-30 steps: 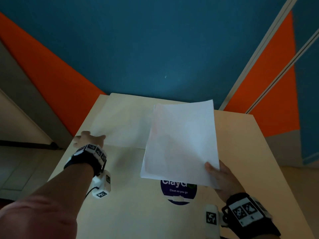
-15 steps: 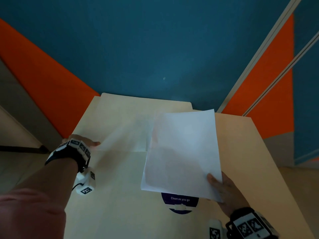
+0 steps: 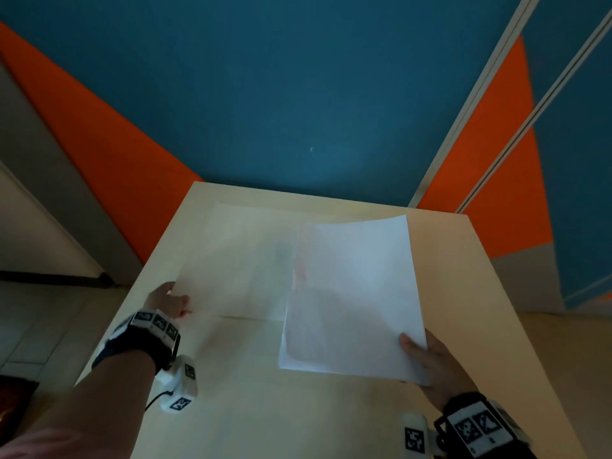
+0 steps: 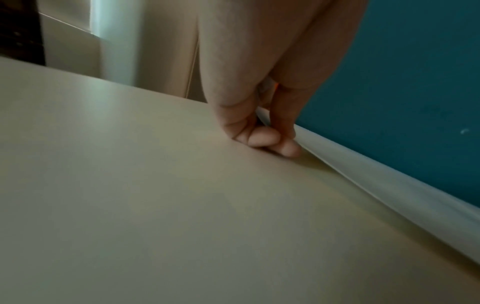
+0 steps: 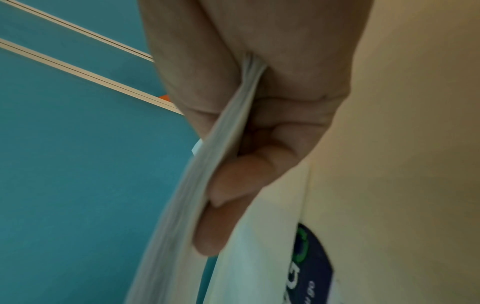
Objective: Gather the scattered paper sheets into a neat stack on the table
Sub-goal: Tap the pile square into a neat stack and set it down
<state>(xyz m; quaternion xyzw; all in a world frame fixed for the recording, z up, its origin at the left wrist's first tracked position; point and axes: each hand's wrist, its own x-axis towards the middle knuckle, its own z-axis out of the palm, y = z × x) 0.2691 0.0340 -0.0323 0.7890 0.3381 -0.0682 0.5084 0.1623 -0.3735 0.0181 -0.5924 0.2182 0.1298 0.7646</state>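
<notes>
A pale sheet (image 3: 238, 260) lies flat on the left half of the cream table (image 3: 265, 409). My left hand (image 3: 180, 306) pinches its near-left corner. In the left wrist view the curled fingers (image 4: 262, 137) rest on the table (image 4: 155, 205) and the sheet's edge (image 4: 363, 174) is lifted off it. My right hand (image 3: 410, 346) grips a bundle of white sheets (image 3: 354, 293) by its near-right corner, above the table's right half and overlapping the flat sheet's right edge. In the right wrist view the bundle (image 5: 215, 164) sits between thumb and fingers (image 5: 233, 176).
A round dark-blue sticker (image 5: 311, 263) is on the table (image 5: 402, 144) under the held bundle. The table's far edge meets a blue and orange wall (image 3: 298, 94). Its left edge drops to the floor (image 3: 49, 326).
My left hand slid out toward the table's left edge, then came back to the flat sheet's near-left corner and now pinches it. The right hand still holds the bundle, which now hides the sticker.
</notes>
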